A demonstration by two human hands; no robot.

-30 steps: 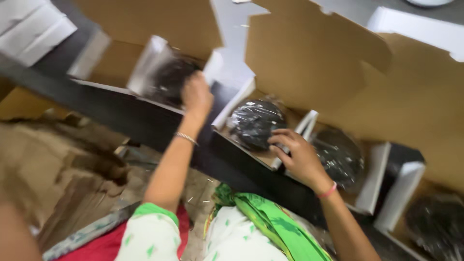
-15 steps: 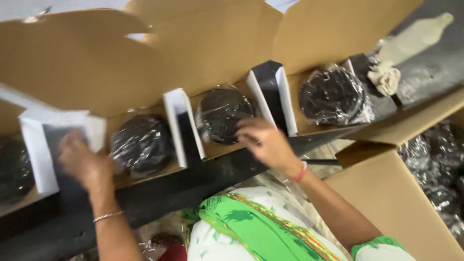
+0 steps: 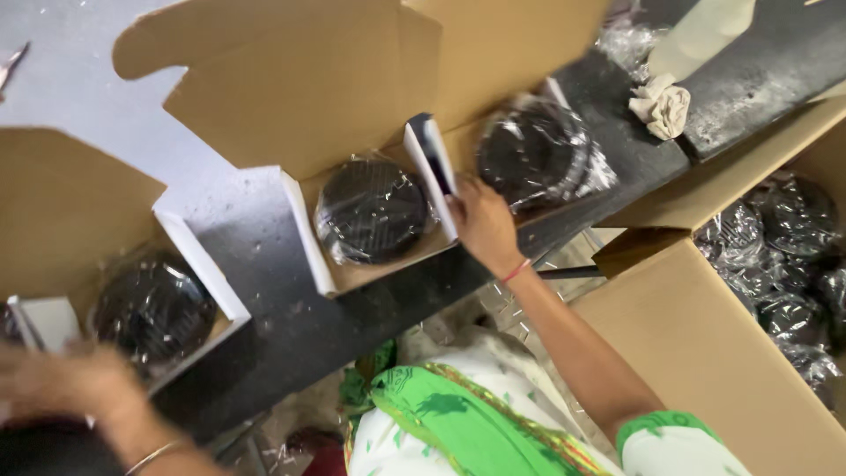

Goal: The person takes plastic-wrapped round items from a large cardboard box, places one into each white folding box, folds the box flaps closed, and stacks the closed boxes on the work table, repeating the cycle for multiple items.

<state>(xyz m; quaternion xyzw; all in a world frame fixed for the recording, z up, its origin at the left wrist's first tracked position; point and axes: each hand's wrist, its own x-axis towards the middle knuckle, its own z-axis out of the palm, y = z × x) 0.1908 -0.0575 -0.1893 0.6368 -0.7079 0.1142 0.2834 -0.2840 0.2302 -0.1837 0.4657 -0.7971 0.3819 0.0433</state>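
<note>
Two cartons flank the right hand (image 3: 483, 225), touching a white flap (image 3: 432, 172).

Right hand (image 3: 483, 225) shifted from middle disc (image 3: 374, 210) to box flap (image 3: 434, 169); left hand (image 3: 62, 383) dropped toward bench near edge, blurred.

A packing workshop: open cardboard boxes (image 3: 352, 115) line a dark workbench (image 3: 264, 264), each holding plastic-wrapped black discs (image 3: 372, 211), with a full carton (image 3: 705, 353) at its right end.
</note>
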